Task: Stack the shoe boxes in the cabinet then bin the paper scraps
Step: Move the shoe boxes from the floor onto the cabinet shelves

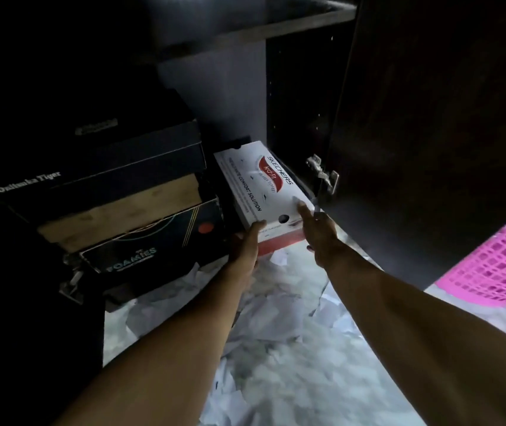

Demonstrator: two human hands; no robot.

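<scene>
Both hands are on the white box [260, 186], which lies on the cabinet [300, 96] floor, to the right of a stack of three dark boxes [128, 204]. The left hand [247, 241] grasps the near left corner, thumb on the lid. The right hand [317, 232] lies on the near right corner with fingers spread flat on the lid (I cannot tell if it grips the side). The near end of the box seems to stick out over the cabinet edge.

I judge that the box is being pushed in. The risk is on the right: the box is very near the hinge [322, 176] of the open door [429, 133], so a crooked push could jam it there or catch the fingers. The scraps [276, 333] cover the floor, well apart from the pink basket [503, 265], and could slip under a knee.
</scene>
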